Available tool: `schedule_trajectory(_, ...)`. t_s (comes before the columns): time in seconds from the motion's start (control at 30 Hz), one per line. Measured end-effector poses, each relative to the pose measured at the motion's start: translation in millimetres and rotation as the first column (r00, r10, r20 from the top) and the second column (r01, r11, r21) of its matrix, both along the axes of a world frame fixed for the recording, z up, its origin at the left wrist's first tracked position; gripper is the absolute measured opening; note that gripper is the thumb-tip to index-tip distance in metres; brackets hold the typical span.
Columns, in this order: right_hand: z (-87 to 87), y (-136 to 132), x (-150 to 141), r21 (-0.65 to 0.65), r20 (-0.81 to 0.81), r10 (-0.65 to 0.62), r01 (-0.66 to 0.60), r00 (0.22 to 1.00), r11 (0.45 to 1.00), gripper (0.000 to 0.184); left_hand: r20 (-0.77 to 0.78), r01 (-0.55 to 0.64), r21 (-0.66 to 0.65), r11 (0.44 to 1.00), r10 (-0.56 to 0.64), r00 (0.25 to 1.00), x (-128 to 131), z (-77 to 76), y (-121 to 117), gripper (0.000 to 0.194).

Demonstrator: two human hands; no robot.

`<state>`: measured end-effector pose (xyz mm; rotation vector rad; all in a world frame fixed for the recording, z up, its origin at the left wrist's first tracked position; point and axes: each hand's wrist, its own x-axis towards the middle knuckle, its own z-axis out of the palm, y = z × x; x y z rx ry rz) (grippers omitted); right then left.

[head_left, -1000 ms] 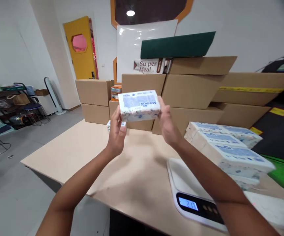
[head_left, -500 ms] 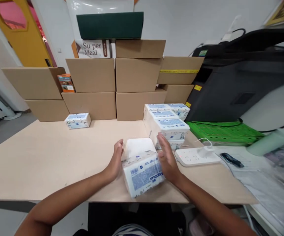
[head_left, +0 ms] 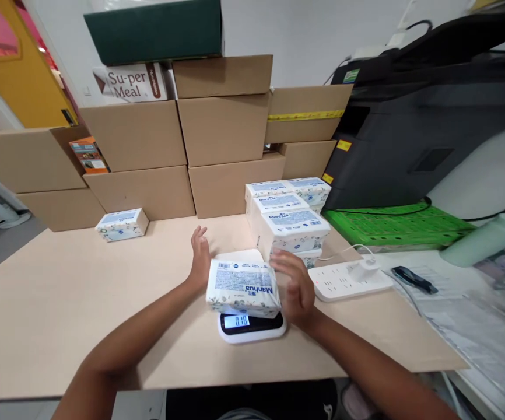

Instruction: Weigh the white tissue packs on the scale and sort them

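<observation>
A white tissue pack (head_left: pixel 244 286) with blue "Manhua" print lies label up on a white kitchen scale (head_left: pixel 252 337). The scale's lit display reads about 0.18, and the pack covers most of its platform. My left hand (head_left: pixel 200 259) is open at the pack's left side, fingers raised and apart. On the other side, my right hand (head_left: pixel 295 289) is open with fingers loosely bent, close to the pack's right end; whether it touches the pack is hard to tell. Behind my right hand stands a stack of similar tissue packs (head_left: pixel 296 227).
Another tissue pack (head_left: pixel 122 225) sits at the back left of the table. Cardboard boxes (head_left: pixel 226 128) are piled along the back. A white power strip (head_left: pixel 349 280) lies to the right, near a green crate (head_left: pixel 392 224) and a dark printer (head_left: pixel 410 134).
The tissue pack has gone from tilted, front face toward me, to lying on the scale, whose display now shows. My hands have drawn slightly away from its sides. The view has shifted.
</observation>
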<state>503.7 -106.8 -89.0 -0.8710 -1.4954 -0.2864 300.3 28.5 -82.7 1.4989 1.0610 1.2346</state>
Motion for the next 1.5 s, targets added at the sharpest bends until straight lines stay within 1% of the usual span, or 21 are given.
schedule_trajectory(0.07,-8.2,-1.3,4.4,0.039,0.109,0.038,-0.043,0.993,0.998,0.052,0.007,0.036,-0.021,0.999,-0.036,0.999,-2.6,-13.0,1.3,0.080)
schedule_trajectory(0.13,-14.3,-2.4,6.2,0.032,0.234,0.092,-0.102,0.968,0.994,0.060,0.001,0.090,0.049,0.995,-0.090,0.996,-5.0,-25.0,0.9,0.080)
schedule_trajectory(0.2,-16.9,-2.1,7.1,0.021,0.316,0.093,-0.105,0.944,0.994,0.056,-0.017,0.130,0.134,0.982,-0.129,0.991,-5.5,-31.9,0.0,0.078)
schedule_trajectory(0.27,-16.3,0.3,9.3,0.038,0.357,0.030,-0.046,0.934,0.998,0.045,-0.025,0.125,0.127,0.984,-0.123,0.992,-4.3,-33.1,-0.7,0.081)
schedule_trajectory(0.37,-14.1,6.3,15.6,0.080,0.359,-0.087,0.062,0.929,0.995,0.038,-0.028,0.112,0.031,0.993,-0.111,0.993,-1.3,-29.7,-0.9,0.087)
schedule_trajectory(0.47,-14.9,11.2,20.3,0.078,0.345,-0.130,0.109,0.930,0.991,0.036,-0.035,0.123,0.012,0.992,-0.123,0.992,0.3,-27.9,-0.4,0.088)
schedule_trajectory(0.67,-22.5,12.2,16.2,0.025,0.331,-0.105,0.102,0.938,0.994,0.035,-0.003,0.119,-0.016,0.993,-0.119,0.993,0.8,-30.6,1.2,0.082)
schedule_trajectory(0.77,-24.9,12.1,13.6,0.026,0.319,-0.097,0.094,0.943,0.995,0.036,0.013,0.127,-0.035,0.991,-0.126,0.992,1.1,-31.9,2.0,0.083)
schedule_trajectory(0.93,-28.2,12.5,12.2,0.010,0.297,-0.091,0.092,0.951,0.996,0.033,0.038,0.144,-0.086,0.986,-0.141,0.989,0.9,-34.1,4.3,0.087)
schedule_trajectory(1.07,-29.3,13.1,10.5,0.008,0.291,-0.101,0.103,0.951,0.995,0.030,0.043,0.161,-0.118,0.980,-0.157,0.987,0.6,-34.3,5.3,0.102)
schedule_trajectory(1.13,-28.8,13.6,9.4,0.020,0.287,-0.109,0.108,0.952,0.994,0.030,0.033,0.161,-0.123,0.979,-0.158,0.987,0.3,-33.8,5.2,0.106)
schedule_trajectory(1.27,-27.4,13.9,7.6,0.040,0.295,-0.116,0.109,0.949,0.993,0.027,0.046,0.151,-0.119,0.981,-0.146,0.988,-0.8,-32.7,4.4,0.101)
schedule_trajectory(1.4,-27.5,12.9,6.3,0.025,0.275,-0.107,0.104,0.956,0.994,0.027,0.086,0.189,-0.164,0.968,-0.177,0.980,-1.0,-32.6,4.4,0.103)
schedule_trajectory(1.5,-26.6,12.5,5.4,0.024,0.262,-0.115,0.113,0.958,0.993,0.025,0.097,0.180,-0.160,0.971,-0.166,0.981,-0.4,-34.8,5.8,0.097)
